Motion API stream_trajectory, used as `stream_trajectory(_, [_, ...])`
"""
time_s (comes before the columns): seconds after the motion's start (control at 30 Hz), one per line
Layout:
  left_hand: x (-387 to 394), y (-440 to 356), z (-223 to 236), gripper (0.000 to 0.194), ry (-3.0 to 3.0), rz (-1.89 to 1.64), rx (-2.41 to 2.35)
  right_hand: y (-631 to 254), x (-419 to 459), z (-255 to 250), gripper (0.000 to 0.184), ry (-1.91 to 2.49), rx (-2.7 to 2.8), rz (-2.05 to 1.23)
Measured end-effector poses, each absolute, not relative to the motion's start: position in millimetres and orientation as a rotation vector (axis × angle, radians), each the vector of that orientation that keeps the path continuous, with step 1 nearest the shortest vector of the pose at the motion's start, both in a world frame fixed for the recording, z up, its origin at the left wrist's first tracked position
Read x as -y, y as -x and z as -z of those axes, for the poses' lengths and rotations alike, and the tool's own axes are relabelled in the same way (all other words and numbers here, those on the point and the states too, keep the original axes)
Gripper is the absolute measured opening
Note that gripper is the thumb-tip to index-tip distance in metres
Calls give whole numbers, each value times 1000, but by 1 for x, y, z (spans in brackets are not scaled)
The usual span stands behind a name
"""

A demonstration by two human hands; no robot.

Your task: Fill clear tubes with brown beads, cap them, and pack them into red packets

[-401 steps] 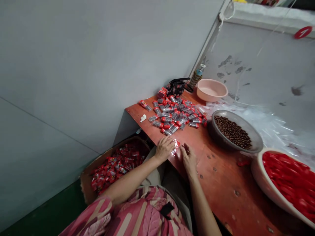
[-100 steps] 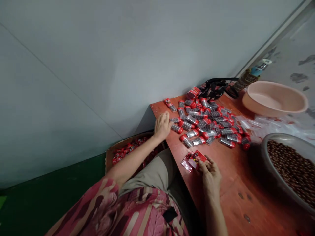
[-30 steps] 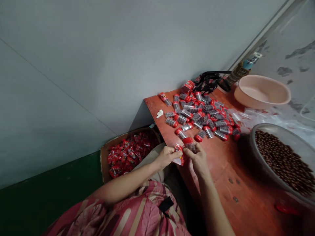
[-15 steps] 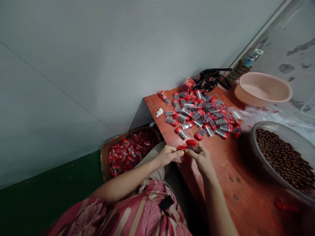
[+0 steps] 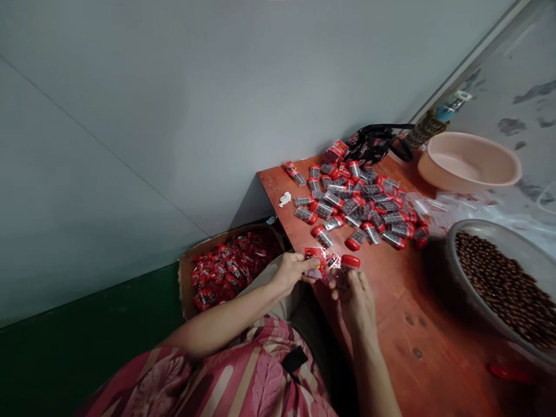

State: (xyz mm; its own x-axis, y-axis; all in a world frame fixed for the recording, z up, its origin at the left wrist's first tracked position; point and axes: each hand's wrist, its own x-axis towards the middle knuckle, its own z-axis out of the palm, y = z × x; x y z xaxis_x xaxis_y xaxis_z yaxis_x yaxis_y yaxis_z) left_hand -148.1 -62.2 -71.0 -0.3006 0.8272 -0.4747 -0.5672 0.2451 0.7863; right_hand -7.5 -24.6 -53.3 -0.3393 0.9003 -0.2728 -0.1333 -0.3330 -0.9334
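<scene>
A red packet (image 5: pixel 319 267) is in the left hand (image 5: pixel 290 273), over the near edge of the desk (image 5: pixel 434 385). The left grip pinches it, thumb laid on top and the fingers underneath. Just beside it, the right hand (image 5: pixel 358 301) has its grip closed around a small clear bottle (image 5: pixel 348 263), red cap pointing away from the person; the fingers hide much of its body. Something shiny and patterned (image 5: pixel 333 260) shows between the two hands, though from here I can't tell whether it's a second packet.

Beyond the hands, a loose heap of red-capped bottles (image 5: pixel 353 204) filled with dark contents lies on the desk, most of them on their sides. Near the heap's left side are a crumpled white scrap (image 5: pixel 285 199) and one bottle with a red packet at its end (image 5: pixel 295 173). Behind sit a small red box (image 5: pixel 336 150), a dark patterned bag (image 5: pixel 369 143) and a pale pink basin (image 5: pixel 471 178).

Over to the right, a wide bowl (image 5: pixel 440 267) holds plenty of brown balls (image 5: pixel 504 289), with clear plastic pieces (image 5: pixel 454 205) strewn behind it. Below the desk, by the person's left leg, a cardboard box (image 5: pixel 184 286) contains many red packets (image 5: pixel 232 269).
</scene>
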Motion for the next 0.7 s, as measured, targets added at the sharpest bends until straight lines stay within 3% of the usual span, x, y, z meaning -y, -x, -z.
stream_trajectory(0.43, [78, 132, 76, 41, -601, -1314, -1220, 9, 11, 62, 29, 1241, 1192, -1699])
stream_trajectory(0.6, [104, 185, 112, 45, -822, -1355, -1733, 4, 10, 70, 29, 1342, 1357, -1490])
stream_trajectory(0.7, [114, 214, 147, 55, -511, -1052, -1797, 3, 9, 79, 30, 1346, 1332, -1477])
